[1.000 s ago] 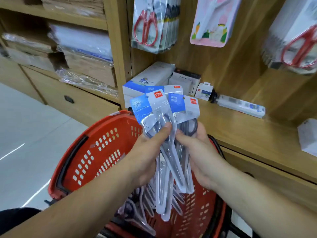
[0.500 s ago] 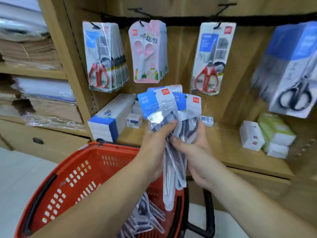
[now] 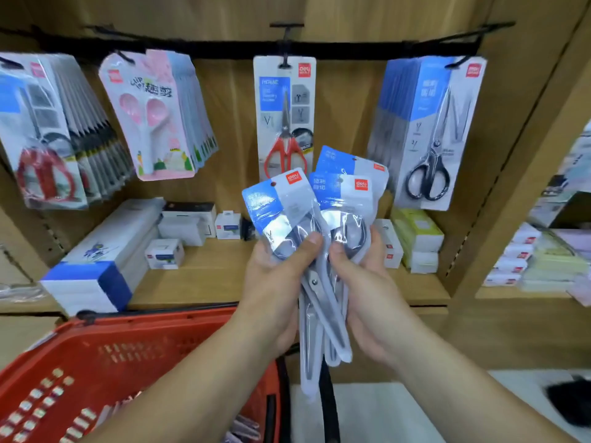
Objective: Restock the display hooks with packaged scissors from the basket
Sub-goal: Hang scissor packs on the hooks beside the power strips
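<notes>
A fanned bundle of packaged scissors, in clear bags with blue and white header cards, stands upright in front of the shelf. My left hand grips the bundle from the left with the thumb across its front. My right hand grips it from the right. A black hook rail runs along the top of the wooden bay. On it hang red-handled scissors packs, black-handled scissors packs, pink scissors packs and more packs at far left. The red basket sits below left.
The wooden shelf under the hooks holds a blue and white box, small white boxes and yellow-green boxes. A wooden upright separates a neighbouring bay with stacked packs at right.
The view has lifted from the basket to the hook rail. Both hands still hold the bundle, now raised higher in front of the hanging packs.
</notes>
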Available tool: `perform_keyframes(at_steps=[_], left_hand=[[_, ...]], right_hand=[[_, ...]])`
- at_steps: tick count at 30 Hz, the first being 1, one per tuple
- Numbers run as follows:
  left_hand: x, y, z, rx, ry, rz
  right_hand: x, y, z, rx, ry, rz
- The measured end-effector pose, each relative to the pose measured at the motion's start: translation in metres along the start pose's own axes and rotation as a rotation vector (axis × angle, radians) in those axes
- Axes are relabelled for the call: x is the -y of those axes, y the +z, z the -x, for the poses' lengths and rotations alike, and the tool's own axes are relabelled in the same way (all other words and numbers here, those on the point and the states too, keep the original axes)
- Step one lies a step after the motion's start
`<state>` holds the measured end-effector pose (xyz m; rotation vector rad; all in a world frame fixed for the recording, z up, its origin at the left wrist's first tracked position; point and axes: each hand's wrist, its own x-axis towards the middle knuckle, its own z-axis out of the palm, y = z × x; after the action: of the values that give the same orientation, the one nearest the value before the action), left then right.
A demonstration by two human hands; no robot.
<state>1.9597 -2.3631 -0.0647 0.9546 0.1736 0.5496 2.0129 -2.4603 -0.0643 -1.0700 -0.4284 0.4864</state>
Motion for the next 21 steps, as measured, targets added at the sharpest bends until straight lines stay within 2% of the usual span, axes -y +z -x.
perform_keyframes(at_steps=[5, 10, 16, 21], left_hand=[[-0.006, 0.006, -0.001, -0.011, 0.006, -0.067], [-0.054, 0.010, 0.006, 0.036, 0.022, -0.070], [-0.131, 0.047, -0.009, 0.058, 0.092, -0.211], [-0.196, 0.096, -0.034, 0.089, 0.228, -0.380]], right_hand=[[0.009, -0.003, -0.007, -0.085, -0.144, 0.109], [0.040, 0.021, -0.009, 0.010, -0.215, 0.073], [0.111, 0.055, -0.034, -0.013, -0.259, -0.002], [0.191, 0.077, -0.059, -0.002, -0.404, 0.027]])
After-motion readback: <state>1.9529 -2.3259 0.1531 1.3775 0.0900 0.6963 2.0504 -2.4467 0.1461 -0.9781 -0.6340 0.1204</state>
